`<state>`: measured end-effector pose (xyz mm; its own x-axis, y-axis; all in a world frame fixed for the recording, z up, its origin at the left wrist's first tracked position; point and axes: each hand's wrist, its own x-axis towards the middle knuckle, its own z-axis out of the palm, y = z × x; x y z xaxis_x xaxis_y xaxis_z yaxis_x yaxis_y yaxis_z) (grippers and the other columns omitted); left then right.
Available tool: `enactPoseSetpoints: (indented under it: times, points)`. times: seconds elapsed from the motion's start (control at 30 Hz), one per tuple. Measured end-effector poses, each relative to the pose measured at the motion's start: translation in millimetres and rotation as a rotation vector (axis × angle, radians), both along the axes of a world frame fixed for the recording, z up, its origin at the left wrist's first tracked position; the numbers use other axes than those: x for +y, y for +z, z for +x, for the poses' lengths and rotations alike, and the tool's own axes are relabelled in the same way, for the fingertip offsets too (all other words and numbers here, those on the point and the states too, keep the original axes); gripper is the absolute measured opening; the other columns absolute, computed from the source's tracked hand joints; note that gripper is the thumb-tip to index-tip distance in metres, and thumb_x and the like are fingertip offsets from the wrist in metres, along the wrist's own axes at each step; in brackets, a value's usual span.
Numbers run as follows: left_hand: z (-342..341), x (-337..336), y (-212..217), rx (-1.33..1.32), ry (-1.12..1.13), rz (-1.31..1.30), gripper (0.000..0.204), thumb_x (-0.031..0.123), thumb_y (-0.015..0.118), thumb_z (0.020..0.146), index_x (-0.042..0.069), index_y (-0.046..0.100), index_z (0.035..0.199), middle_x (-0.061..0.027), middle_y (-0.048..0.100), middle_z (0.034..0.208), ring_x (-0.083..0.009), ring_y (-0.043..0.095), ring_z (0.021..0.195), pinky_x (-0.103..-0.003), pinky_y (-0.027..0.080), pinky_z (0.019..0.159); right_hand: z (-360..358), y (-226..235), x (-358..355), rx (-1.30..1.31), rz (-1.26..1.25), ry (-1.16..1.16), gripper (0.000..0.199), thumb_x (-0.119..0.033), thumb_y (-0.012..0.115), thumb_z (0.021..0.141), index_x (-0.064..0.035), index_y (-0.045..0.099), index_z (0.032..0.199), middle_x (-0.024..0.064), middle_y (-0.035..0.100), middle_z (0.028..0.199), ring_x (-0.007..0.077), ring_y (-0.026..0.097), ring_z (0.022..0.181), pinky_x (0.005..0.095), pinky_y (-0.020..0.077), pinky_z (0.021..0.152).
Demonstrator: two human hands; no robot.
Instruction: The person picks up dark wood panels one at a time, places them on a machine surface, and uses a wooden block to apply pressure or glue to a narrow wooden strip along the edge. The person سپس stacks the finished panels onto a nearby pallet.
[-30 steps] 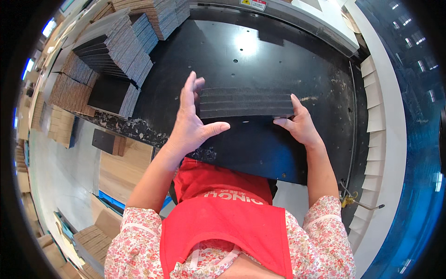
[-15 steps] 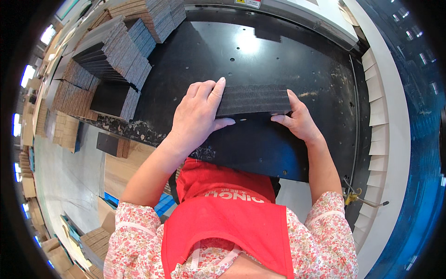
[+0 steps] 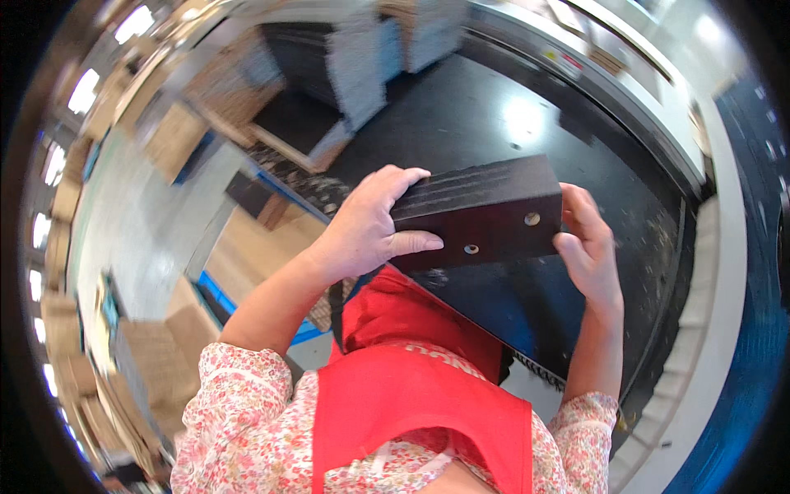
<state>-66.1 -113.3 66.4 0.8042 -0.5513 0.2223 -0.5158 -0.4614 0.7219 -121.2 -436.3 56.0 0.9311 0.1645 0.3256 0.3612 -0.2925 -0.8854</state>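
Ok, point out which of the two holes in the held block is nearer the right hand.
The upper-right hole, close to the end of the dark block beside the right hand; the other hole sits lower, nearer the left hand.

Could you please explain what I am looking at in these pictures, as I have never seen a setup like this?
Of course. There is no robot here, only a person's two bare hands. The view comes from the left of two wide cameras worn on the head, looking down, so straight edges bend near the rim. The red apron below is the wearer's own. The left hand grips one end of a dark layered block with two round holes in its near face. The right hand is at the other end; whether it grips is hard to tell. Beneath is a black table, with stacked boards at its left side, somewhat blurred.
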Motion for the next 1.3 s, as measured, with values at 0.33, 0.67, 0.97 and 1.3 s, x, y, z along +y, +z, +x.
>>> enactPoseSetpoints:
  times: [0.33, 0.67, 0.97, 1.3]
  points:
    - [-114.0, 171.0, -57.5, 0.579, 0.931, -1.065, 0.06, 0.05, 0.065, 0.095, 0.003, 0.056, 0.13, -0.0041, 0.068, 0.114, -0.0156, 0.067, 0.099, -0.032, 0.056, 0.087, 20.4, -53.0, 61.3, 0.269, 0.004, 0.078, 0.037, -0.002, 0.06, 0.096, 0.0037, 0.054, 0.132, 0.0085, 0.055, 0.127, 0.0176, 0.062, 0.11, 0.0287, 0.0508, 0.092]
    - [-9.4, 267.2, -162.6, 0.731, 1.511, -1.198, 0.072, 0.078, 0.057, 0.085, 0.016, 0.063, 0.123, 0.0029, 0.067, 0.119, -0.0131, 0.06, 0.104, -0.032, 0.046, 0.083, 20.1, -84.4, 62.4, 0.247, 0.069, 0.0, 0.029, 0.0, 0.053, 0.101, 0.005, 0.056, 0.13, 0.0082, 0.061, 0.124, 0.0152, 0.064, 0.106, 0.0283, 0.0498, 0.092]
    - [99.8, 280.4, -158.5, 0.888, 1.728, -1.223, 0.088, 0.077, 0.058, 0.085, 0.013, 0.051, 0.145, -0.0066, 0.044, 0.155, -0.0268, 0.045, 0.138, -0.04, 0.038, 0.109, 11.2, -82.8, 68.2, 0.221, 0.019, -0.112, 0.03, -0.003, 0.051, 0.103, 0.0021, 0.057, 0.132, 0.0061, 0.063, 0.121, 0.0143, 0.063, 0.107, 0.0276, 0.0502, 0.092]
    - [147.1, 306.9, -200.7, 0.842, 1.837, -0.852, 0.091, 0.076, 0.047, 0.091, 0.007, 0.043, 0.15, -0.011, 0.035, 0.161, -0.0295, 0.039, 0.143, -0.043, 0.035, 0.113, 10.4, -90.9, 57.1, 0.223, 0.019, -0.1, 0.039, -0.003, 0.05, 0.104, 0.0006, 0.05, 0.143, 0.0102, 0.063, 0.129, 0.016, 0.064, 0.107, 0.0293, 0.0515, 0.09]
